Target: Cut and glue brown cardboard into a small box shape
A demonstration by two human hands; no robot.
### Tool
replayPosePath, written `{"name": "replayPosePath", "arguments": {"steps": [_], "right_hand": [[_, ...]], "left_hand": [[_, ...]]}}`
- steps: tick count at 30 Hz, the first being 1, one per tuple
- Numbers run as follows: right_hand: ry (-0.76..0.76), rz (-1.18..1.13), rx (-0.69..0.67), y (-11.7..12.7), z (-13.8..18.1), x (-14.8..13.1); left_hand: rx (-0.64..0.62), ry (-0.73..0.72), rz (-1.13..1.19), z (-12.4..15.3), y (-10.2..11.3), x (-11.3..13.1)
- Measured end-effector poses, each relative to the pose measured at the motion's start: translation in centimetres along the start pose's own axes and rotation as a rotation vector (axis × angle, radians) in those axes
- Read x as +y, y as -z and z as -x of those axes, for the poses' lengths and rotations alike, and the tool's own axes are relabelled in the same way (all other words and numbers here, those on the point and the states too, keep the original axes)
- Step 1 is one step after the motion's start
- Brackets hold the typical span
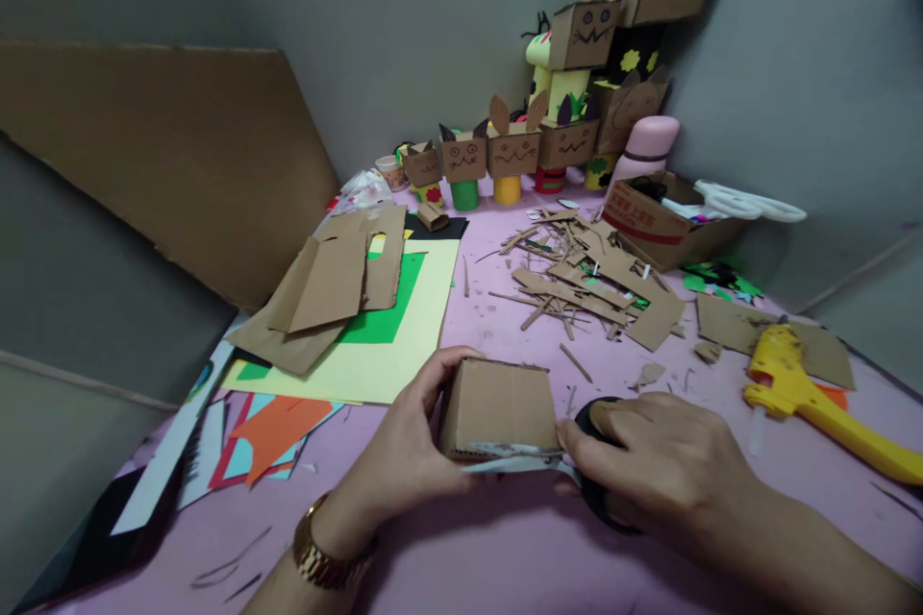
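A small brown cardboard box (505,404) is held just above the pink table in front of me. My left hand (411,437) is closed around its left side, thumb below and fingers behind. My right hand (670,456) is wrapped round the black handles of a pair of scissors (604,504). The scissors' blades lie along the box's near lower edge, where a whitish, rough strip shows. My right index finger is close to the box's right corner. Part of the blades and the box's underside are hidden.
Cardboard scraps (584,283) lie beyond the box. A yellow glue gun (783,375) rests at right, near a carton of tools (649,221). Coloured paper (411,370) and cardboard sheets (328,283) lie at left. Cardboard cat figures (514,154) stand at the back beside a pink bottle (653,136).
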State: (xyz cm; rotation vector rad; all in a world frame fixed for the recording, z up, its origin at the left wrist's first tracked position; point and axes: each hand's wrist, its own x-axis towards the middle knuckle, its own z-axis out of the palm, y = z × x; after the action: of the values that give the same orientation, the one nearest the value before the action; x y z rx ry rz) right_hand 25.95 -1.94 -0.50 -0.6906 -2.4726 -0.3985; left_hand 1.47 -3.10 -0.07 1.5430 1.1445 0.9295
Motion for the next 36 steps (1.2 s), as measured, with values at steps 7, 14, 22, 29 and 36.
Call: {"name": "replayPosePath", "arguments": {"steps": [7, 14, 22, 29, 36], "right_hand": [[-0.002, 0.028, 0.030, 0.2, -0.2, -0.1], [-0.080, 0.020, 0.040, 0.1, -0.9, -1.1], [-0.080, 0.082, -0.033, -0.3, -0.4, -1.2], [0.028, 0.099, -0.002, -0.8, 0.5, -0.5], [-0.043, 0.019, 0.053, -0.1, 0.2, -1.1]], "left_hand": [[0.016, -0.025, -0.049, 0.2, 0.2, 0.0], [-0.011, -0.056, -0.175, 0.1, 0.0, 0.1], [0.013, -0.044, -0.117, 0.2, -0.2, 0.2], [0.026, -0.045, -0.090, 0.3, -0.1, 0.1], [0.003, -0.077, -0.085, 0.4, 0.0, 0.0]]}}
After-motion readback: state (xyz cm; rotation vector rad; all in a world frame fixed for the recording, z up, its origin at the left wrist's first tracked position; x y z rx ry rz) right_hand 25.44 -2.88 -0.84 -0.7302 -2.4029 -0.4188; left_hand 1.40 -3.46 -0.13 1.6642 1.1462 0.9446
